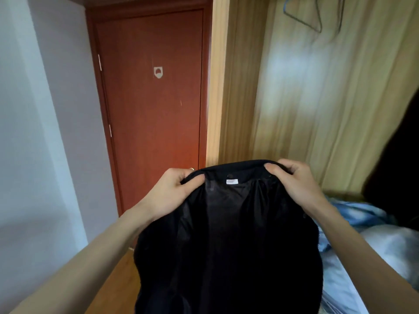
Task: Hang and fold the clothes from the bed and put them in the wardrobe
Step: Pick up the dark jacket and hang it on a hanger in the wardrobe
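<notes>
Fingers [195, 179] of both hands pinch a black jacket's [226, 234] collar, held up before the wardrobe [317, 98]; blurred hangers [315, 17] apparently hang overhead. Slack cloth could slip, dropping it.

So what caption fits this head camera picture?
Both hands, left and right, hold up a black jacket by its collar.

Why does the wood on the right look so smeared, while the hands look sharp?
In the head view, the wardrobe panel and the hangers are streaked by motion blur, with pale patches of glare on the wood. The left hand, right hand and black jacket are sharper. The jacket is so dark that its folds barely show. The wide lens bends the door and the wall.
</notes>
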`<action>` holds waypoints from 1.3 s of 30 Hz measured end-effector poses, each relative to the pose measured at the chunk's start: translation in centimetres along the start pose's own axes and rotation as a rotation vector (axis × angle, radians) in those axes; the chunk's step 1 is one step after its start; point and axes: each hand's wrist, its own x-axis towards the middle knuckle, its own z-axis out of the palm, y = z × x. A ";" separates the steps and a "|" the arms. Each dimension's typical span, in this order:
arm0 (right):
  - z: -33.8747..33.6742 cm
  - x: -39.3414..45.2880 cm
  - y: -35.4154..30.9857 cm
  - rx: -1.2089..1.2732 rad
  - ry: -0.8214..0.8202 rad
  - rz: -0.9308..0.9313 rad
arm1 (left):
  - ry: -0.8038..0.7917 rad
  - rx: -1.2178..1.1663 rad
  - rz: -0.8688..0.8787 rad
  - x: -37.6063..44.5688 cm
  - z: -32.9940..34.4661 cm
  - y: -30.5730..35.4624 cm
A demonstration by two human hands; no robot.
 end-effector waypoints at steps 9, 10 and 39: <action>-7.1 7.8 0.3 -0.006 0.110 -0.077 | 0.019 0.128 0.192 9.4 2.4 5.9; -7.9 8.6 0.4 -0.019 0.110 -0.089 | 0.041 0.142 0.208 10.2 2.9 6.5; -16.5 25.5 -3.5 -0.796 0.104 -0.310 | 0.600 0.906 0.247 29.8 4.9 22.0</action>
